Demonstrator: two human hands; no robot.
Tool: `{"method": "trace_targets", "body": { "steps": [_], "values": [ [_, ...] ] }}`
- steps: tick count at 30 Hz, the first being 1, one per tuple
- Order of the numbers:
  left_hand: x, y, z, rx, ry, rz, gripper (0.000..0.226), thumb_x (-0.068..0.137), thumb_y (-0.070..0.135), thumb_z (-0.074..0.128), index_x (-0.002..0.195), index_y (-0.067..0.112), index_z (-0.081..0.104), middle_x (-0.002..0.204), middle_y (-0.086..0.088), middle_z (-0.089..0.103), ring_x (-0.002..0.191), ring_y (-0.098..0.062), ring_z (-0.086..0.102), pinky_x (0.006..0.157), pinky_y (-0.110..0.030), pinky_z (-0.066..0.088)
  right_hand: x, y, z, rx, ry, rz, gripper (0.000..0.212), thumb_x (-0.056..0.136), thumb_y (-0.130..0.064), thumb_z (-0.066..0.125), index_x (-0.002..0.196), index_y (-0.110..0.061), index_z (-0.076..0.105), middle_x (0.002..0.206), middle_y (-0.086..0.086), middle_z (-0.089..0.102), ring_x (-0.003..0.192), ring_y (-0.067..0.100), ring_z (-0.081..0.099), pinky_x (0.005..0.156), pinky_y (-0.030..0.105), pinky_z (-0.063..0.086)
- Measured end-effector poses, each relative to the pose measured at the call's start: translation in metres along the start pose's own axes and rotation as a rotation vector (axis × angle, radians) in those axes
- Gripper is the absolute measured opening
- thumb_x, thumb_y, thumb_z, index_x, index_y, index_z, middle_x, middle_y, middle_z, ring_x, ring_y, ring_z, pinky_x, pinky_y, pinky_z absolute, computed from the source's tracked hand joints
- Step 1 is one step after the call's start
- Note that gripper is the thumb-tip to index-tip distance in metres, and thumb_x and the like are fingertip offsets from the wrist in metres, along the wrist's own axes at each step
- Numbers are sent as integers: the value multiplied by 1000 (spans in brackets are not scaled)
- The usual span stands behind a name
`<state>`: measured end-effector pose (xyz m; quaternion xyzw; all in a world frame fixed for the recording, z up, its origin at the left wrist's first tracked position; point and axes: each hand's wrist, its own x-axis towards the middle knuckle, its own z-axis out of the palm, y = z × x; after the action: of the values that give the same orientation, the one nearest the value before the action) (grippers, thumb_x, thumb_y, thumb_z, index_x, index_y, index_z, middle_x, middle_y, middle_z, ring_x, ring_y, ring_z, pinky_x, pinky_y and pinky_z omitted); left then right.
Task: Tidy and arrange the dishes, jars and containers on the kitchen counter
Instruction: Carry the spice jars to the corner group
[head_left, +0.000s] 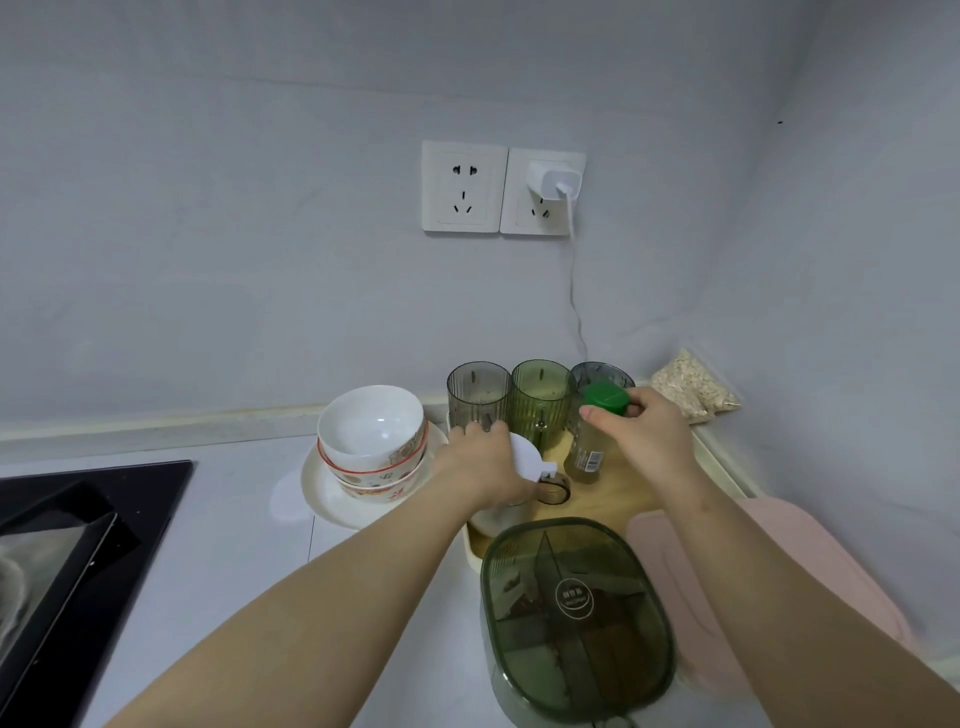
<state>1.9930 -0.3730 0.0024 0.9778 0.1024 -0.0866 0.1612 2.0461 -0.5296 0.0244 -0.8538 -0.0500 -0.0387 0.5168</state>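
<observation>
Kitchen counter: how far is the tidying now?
Done: bowls stacked on the plate, three cups lined at the wall. In hand: the right hand grips the green-capped bottle, the left hand the white-lidded jar. Left: the green divided box at the front edge, perhaps the grain bag.

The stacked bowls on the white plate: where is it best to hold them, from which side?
Probably the bottom bowl by its outer wall, from the left: the top bowl sits tilted in it, and the left hand crowds the right.
</observation>
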Motion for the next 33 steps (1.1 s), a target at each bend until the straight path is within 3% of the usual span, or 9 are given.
{"method": "trace_targets", "body": {
  "steps": [6,13,21,33],
  "values": [
    [1,-3,-7,-22,-41,47,73,72,42,69,134,18,38,129,-11,45,121,-29,38,94,-38,39,-7,12,8,-21,-89,56,24,80,-21,72,100,-13,62,76,-12,55,70,0,48,58,17,35],
    [-2,-1,-9,16,-65,64,75,72,34,69,138,27,35,131,-10,32,124,-32,29,99,-38,35,-15,13,14,-47,-219,95,25,76,-17,74,98,-15,62,81,-8,58,73,5,53,61,21,40],
    [0,-3,-18,88,-147,161,76,76,26,68,143,29,30,142,-6,27,129,-33,27,103,-40,34,-22,12,17,-122,-388,120,26,73,-11,72,95,-16,60,82,-4,57,75,8,51,62,24,38],
    [0,-4,-19,47,-166,171,78,77,19,65,144,33,26,143,-3,26,131,-32,24,101,-40,34,-25,19,20,-69,-435,162,26,72,-4,70,94,-13,60,85,-1,56,78,11,51,66,25,41]
  ]
}}
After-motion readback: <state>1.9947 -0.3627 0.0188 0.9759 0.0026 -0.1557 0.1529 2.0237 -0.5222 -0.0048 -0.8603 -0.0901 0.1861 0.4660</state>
